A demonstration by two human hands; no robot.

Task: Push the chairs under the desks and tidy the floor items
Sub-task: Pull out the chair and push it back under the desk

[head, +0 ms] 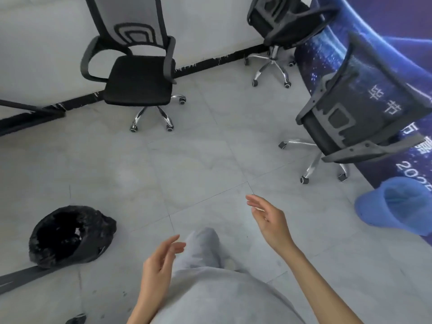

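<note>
Three black mesh office chairs stand on the grey tiled floor. One chair (138,78) faces me by the white wall at the upper left. A second chair (278,24) stands at the top right. The third chair (355,113) shows its back at the right, against a blue printed banner (385,31). A bin lined with a black bag (70,235) sits on the floor at the lower left. A blue bin (397,206) lies tipped at the right edge. My left hand (159,263) and my right hand (268,218) hang in the air with relaxed fingers, holding nothing.
A black skirting strip (210,61) runs along the foot of the white wall. A dark strip (21,277) crosses the floor at the lower left. My grey-trousered leg (203,249) steps forward between my hands.
</note>
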